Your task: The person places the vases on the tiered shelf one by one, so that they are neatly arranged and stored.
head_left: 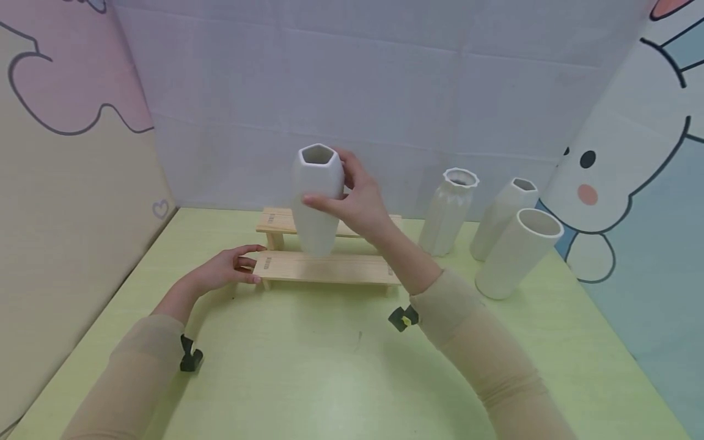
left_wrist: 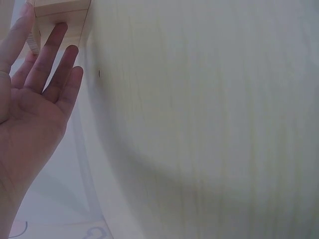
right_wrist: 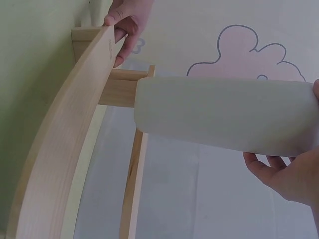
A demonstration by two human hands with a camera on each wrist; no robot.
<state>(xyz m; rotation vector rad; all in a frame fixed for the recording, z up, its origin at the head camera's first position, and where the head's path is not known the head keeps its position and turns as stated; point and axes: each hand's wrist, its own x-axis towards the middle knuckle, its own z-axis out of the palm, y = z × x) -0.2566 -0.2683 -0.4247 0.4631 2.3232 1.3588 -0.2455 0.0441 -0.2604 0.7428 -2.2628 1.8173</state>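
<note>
A white vase (head_left: 317, 201) with a five-sided mouth is held upright by my right hand (head_left: 360, 198), thumb on the near side and fingers behind. In the right wrist view the vase (right_wrist: 219, 114) is off the lower board (right_wrist: 65, 129), its base apart from the wood. My left hand (head_left: 228, 269) touches the left end of the front wooden shelf (head_left: 324, 267), thumb at its near corner. The left wrist view shows the left hand (left_wrist: 37, 99) with fingers extended against the shelf's end (left_wrist: 62, 15).
Behind the front shelf stands a second, higher wooden shelf (head_left: 280, 221). To the right are a ribbed vase (head_left: 447, 214), an angular vase (head_left: 502, 220) and a round cylindrical vase (head_left: 516, 256) on the pale green table (head_left: 308, 379). A white cloth (head_left: 357, 85) hangs behind.
</note>
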